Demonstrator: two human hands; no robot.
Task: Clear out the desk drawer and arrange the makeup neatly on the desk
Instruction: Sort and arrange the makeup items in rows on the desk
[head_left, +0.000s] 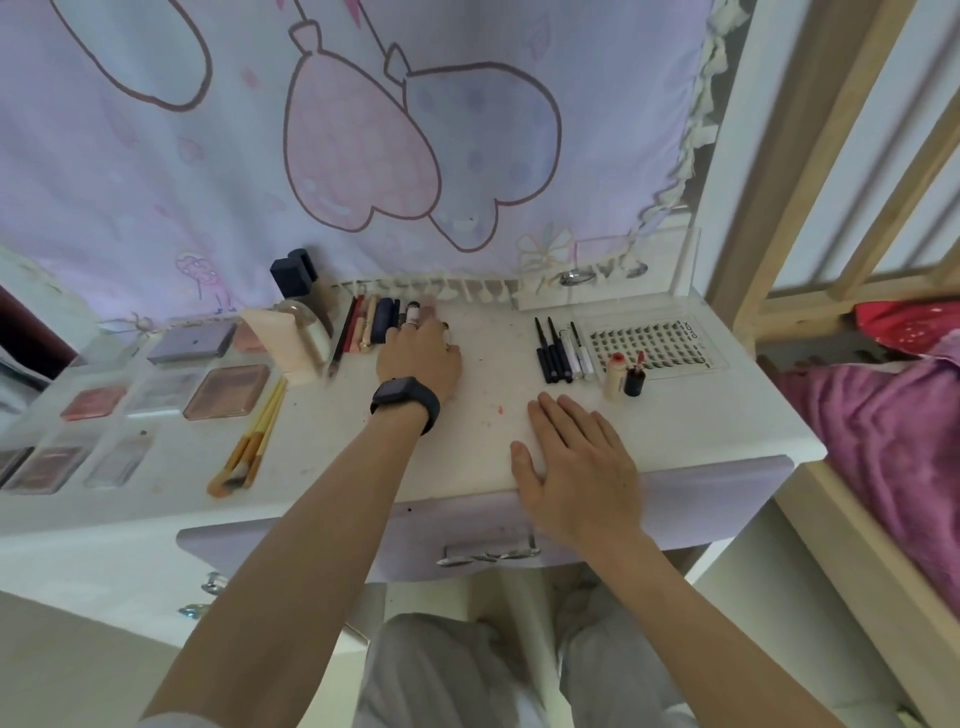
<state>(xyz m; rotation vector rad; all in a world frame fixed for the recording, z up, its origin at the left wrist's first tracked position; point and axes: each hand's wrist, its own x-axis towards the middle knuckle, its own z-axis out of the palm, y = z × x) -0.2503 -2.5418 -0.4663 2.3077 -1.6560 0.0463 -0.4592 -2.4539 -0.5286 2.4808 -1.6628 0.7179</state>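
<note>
My left hand (421, 353), with a black watch on the wrist, reaches to the back of the white desk (467, 415). Its fingertips pinch a small white tube (413, 314) at the right end of a row of pencils and lipsticks (369, 327). The fingers hide part of the tube. My right hand (576, 467) lies flat, fingers straight, on the desk's front edge, above the lilac drawer front (701, 509), which looks pushed in. Slim black and white pens (558, 353), two small lip bottles (623, 374) and a clear lash box (654, 343) lie to the right.
Several eyeshadow and blush palettes (156, 389) lie in rows at the left, with a bunch of wooden brushes (254, 431) beside them. Dark-capped bottles (298, 280) stand at the back against a pastel curtain. A wooden bed frame (810, 156) and purple blanket (883, 441) stand on the right.
</note>
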